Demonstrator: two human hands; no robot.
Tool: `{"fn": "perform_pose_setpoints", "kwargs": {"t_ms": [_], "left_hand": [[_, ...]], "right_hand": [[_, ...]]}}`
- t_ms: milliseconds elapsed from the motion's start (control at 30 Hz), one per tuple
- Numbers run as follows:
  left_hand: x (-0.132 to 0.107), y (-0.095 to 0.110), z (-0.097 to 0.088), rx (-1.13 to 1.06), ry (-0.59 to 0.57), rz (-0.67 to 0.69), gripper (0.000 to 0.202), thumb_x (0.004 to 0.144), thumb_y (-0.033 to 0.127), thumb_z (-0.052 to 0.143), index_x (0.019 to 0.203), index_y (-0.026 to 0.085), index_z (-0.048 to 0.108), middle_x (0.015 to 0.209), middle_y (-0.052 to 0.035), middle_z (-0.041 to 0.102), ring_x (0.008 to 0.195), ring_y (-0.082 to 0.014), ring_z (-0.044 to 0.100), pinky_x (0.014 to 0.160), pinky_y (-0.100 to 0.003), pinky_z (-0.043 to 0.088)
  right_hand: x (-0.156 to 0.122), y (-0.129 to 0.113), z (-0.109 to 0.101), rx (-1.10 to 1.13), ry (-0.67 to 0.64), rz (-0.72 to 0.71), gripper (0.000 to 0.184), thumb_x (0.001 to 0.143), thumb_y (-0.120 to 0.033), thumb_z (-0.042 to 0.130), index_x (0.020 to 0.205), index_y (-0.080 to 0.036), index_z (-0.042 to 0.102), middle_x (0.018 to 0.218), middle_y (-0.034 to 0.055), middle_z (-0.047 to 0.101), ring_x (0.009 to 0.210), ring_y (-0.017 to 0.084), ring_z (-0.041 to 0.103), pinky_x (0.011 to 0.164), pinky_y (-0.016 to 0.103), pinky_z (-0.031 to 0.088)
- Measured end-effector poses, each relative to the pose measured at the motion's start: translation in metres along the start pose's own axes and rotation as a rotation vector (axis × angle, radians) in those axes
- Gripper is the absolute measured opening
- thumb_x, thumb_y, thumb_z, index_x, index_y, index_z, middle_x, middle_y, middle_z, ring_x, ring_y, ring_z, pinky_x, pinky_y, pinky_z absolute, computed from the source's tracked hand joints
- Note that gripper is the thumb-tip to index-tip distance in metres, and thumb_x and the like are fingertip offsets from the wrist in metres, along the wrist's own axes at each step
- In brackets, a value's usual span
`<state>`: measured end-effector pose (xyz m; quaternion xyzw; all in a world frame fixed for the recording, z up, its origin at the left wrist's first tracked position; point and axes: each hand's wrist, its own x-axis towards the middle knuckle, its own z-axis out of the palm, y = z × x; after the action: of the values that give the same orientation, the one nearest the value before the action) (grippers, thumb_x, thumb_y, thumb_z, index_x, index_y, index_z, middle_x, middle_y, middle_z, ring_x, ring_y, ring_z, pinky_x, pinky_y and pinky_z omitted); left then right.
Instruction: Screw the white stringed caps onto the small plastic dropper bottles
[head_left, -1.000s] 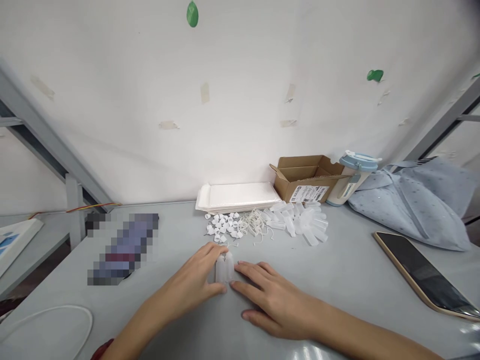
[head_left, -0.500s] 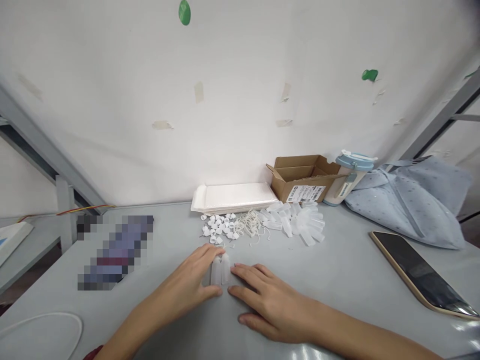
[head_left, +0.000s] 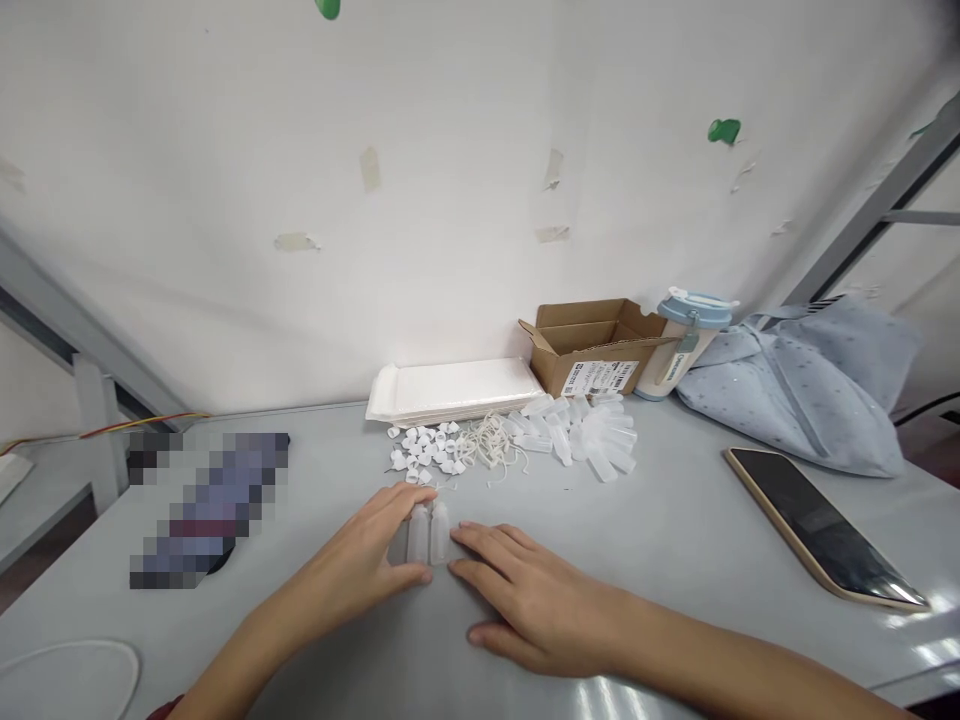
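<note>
Two small translucent plastic bottles (head_left: 439, 535) lie side by side on the grey table, their narrow ends pointing away from me. My left hand (head_left: 367, 550) curves around their left side, fingertips at the narrow ends and thumb near the bases; it is open. On the other side, my right hand (head_left: 525, 595) rests open with its fingers spread, the fingertips beside or touching the right-hand bottle. Beyond my hands are a pile of white caps (head_left: 424, 450), a tangle of off-white cords (head_left: 489, 442) and a heap of similar bottles (head_left: 600, 435).
White padded envelopes (head_left: 457, 388) are stacked by the wall, beside an open cardboard box (head_left: 596, 350) and a blue-lidded tumbler (head_left: 686, 345). A light-blue cloth bag (head_left: 795, 395) and a phone (head_left: 825, 525) lie at right. A blurred-out object (head_left: 225, 505) is at left.
The whole scene has shifted slightly left and up in view. Both hands keep nearly the same pose, and the two bottles look slightly more upright and even.
</note>
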<state>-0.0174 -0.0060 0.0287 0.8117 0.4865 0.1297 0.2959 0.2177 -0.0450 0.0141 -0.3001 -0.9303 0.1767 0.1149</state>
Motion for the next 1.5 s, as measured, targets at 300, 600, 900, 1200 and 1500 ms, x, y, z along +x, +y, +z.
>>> {"fn": "perform_pose_setpoints", "kwargs": {"t_ms": [300, 600, 900, 1200, 1500], "left_hand": [[0.002, 0.001, 0.005, -0.026, 0.042, 0.041, 0.059, 0.070, 0.023, 0.065, 0.126, 0.028, 0.047, 0.133, -0.0060, 0.050, 0.121, -0.0290, 0.046, 0.100, -0.045, 0.040], [0.001, 0.005, 0.006, -0.018, 0.004, 0.045, 0.061, 0.070, 0.019, 0.063, 0.128, 0.027, 0.046, 0.134, -0.0046, 0.050, 0.125, -0.0267, 0.042, 0.106, -0.044, 0.034], [0.002, 0.005, 0.007, -0.044, 0.016, 0.071, 0.056, 0.069, 0.020, 0.063, 0.123, 0.025, 0.049, 0.129, -0.0056, 0.053, 0.122, -0.0260, 0.045, 0.104, -0.043, 0.034], [0.002, 0.006, -0.008, -0.028, 0.067, 0.005, 0.046, 0.077, 0.043, 0.061, 0.118, 0.025, 0.052, 0.112, -0.0044, 0.060, 0.092, -0.0216, 0.058, 0.078, -0.032, 0.049], [0.016, -0.003, -0.009, -0.036, 0.164, 0.019, 0.038, 0.095, 0.041, 0.030, 0.099, 0.020, 0.061, 0.097, -0.0041, 0.062, 0.093, -0.0195, 0.057, 0.086, -0.032, 0.044]], "right_hand": [[-0.001, 0.000, 0.000, 0.035, 0.003, 0.011, 0.051, 0.090, -0.039, 0.046, 0.132, -0.010, 0.042, 0.143, 0.0203, 0.034, 0.134, 0.028, 0.029, 0.107, 0.043, 0.030], [0.001, 0.000, 0.000, 0.046, -0.005, 0.041, 0.051, 0.089, -0.040, 0.048, 0.131, -0.011, 0.044, 0.145, 0.0205, 0.031, 0.136, 0.028, 0.026, 0.108, 0.042, 0.029], [0.003, 0.000, -0.002, 0.062, -0.017, 0.054, 0.053, 0.088, -0.041, 0.049, 0.132, -0.012, 0.044, 0.145, 0.0190, 0.033, 0.135, 0.027, 0.027, 0.108, 0.042, 0.028], [0.003, -0.001, -0.005, 0.065, -0.031, 0.053, 0.053, 0.089, -0.042, 0.047, 0.133, -0.013, 0.043, 0.146, 0.0168, 0.032, 0.137, 0.026, 0.025, 0.109, 0.040, 0.027], [0.002, 0.000, -0.004, 0.041, -0.024, 0.045, 0.050, 0.090, -0.041, 0.046, 0.131, -0.011, 0.045, 0.145, 0.0173, 0.033, 0.136, 0.026, 0.027, 0.109, 0.040, 0.028]]}}
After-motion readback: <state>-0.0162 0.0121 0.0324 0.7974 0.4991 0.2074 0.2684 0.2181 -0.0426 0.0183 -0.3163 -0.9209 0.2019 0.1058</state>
